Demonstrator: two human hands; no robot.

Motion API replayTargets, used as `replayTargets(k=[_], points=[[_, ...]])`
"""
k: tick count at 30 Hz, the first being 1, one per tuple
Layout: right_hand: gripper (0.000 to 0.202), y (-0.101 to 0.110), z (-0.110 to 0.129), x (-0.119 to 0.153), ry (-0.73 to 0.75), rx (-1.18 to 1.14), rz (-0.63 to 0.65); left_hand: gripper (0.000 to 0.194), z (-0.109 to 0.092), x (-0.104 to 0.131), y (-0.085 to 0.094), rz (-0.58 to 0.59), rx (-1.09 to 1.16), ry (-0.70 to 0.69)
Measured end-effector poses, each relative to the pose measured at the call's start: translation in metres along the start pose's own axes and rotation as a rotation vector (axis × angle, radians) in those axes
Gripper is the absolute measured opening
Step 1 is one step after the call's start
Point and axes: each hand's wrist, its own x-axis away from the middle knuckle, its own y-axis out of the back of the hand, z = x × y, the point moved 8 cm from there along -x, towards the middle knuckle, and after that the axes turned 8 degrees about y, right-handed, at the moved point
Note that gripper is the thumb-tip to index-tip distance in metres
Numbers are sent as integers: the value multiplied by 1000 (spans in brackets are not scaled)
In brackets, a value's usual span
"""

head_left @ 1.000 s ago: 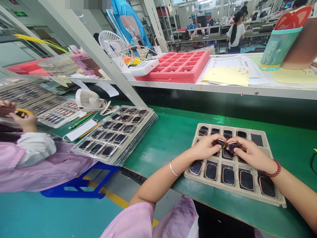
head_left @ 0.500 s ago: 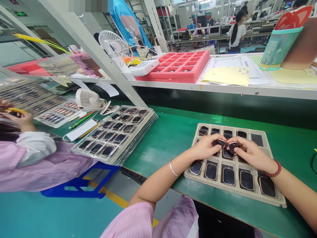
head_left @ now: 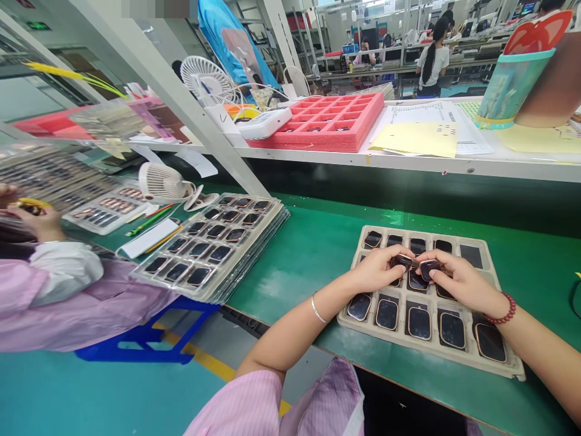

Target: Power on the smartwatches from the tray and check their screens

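Note:
My left hand (head_left: 380,266) pinches a small dark rounded-square watch case (head_left: 402,261) with a gold-coloured rim. A similar watch case (head_left: 428,269) is between the thumb and fingers of my right hand (head_left: 458,280). The two cases are held close together, tilted, above a beige compartment tray (head_left: 433,352). Several more dark glossy cases, such as a watch case (head_left: 419,321) in the front row, lie in its pockets. One pocket (head_left: 472,256) at the back right shows only a dark flat surface. My hands hide part of the middle row.
To the left stands a stack of clear trays (head_left: 213,254) holding similar cases. Beyond it are a small white fan (head_left: 163,183) and pens. A shelf edge (head_left: 408,160) runs behind, bearing a pink foam tray (head_left: 318,142) and papers. A co-worker's hand (head_left: 48,224) is at far left.
My hands and both watch cases stay practically in place. At far left, the co-worker's hand has shifted slightly.

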Motion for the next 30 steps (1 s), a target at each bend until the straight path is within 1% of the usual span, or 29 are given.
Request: replayTargets(k=[16,30], points=[[26,-1,-2,0,-11,-24,-4,31,-3,0,2,-11,-31,-16],[25,0,-1,-1,-6,-1,-5,32,-1,0,2,-13,-36,-14]])
